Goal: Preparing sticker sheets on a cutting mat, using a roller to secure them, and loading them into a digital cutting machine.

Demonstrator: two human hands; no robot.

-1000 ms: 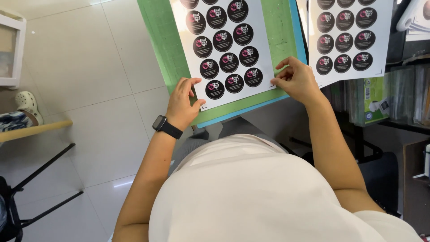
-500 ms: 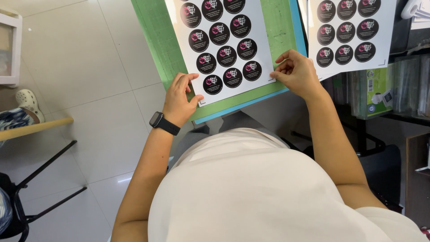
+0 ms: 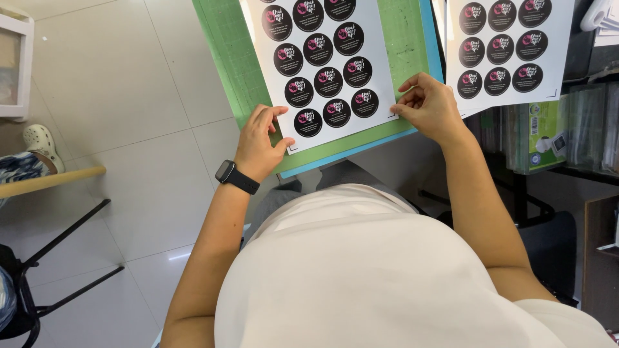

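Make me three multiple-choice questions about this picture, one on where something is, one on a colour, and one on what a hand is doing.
1. Where is the second sticker sheet?
A. right of the green mat
B. on the floor
C. under the mat

2. What colour is the mat?
A. red
B. green
C. yellow

3. What is the left hand doing?
A. hanging at the side
B. gripping a cup
C. pinching the near sheet's corner

Answers:
1 A: it lies past the mat's right edge.
2 B: the mat is green around the near sheet.
3 C: its fingertips meet at the sheet's lower left corner, while the right hand holds the other corner.
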